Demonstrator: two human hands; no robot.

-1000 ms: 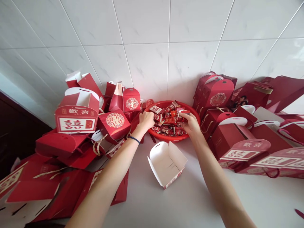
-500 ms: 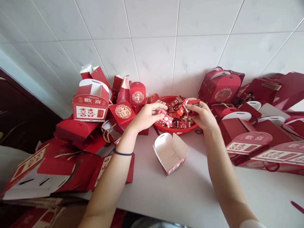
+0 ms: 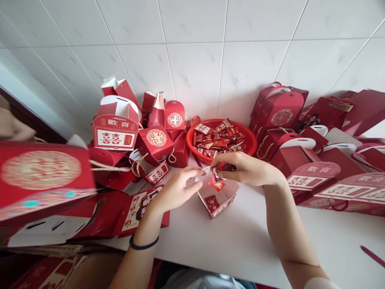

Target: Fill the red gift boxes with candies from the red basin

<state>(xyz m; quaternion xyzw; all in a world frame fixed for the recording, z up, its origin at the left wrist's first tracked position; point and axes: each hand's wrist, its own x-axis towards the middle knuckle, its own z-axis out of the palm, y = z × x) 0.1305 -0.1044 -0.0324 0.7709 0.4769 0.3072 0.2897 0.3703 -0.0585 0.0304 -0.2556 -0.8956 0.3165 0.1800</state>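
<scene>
An open-topped red gift box [image 3: 224,204] with a white inside stands on the table, with a red wrapped candy [image 3: 211,203] lying in it. Over its far right side my right hand [image 3: 245,168] is closed on wrapped candies [image 3: 225,167], and another red candy [image 3: 217,185] shows just beneath the fingers. My left hand [image 3: 177,188] is at the box's left edge, fingers apart and holding nothing. Behind the box, a round red basin [image 3: 253,138] is heaped with small wrapped candies.
Another person's hand [image 3: 13,124] is at the far left above a large red box [image 3: 45,176] with a gold emblem. Red gift boxes [image 3: 116,134] pile up on the left; more boxes [image 3: 309,176] stand on the right. A tiled wall [image 3: 192,68] rises behind.
Both hands have come from the basin toward me to the gift box. My left hand has let go of its candy, and candy now lies in the box. A person's hand and large box appeared at left.
</scene>
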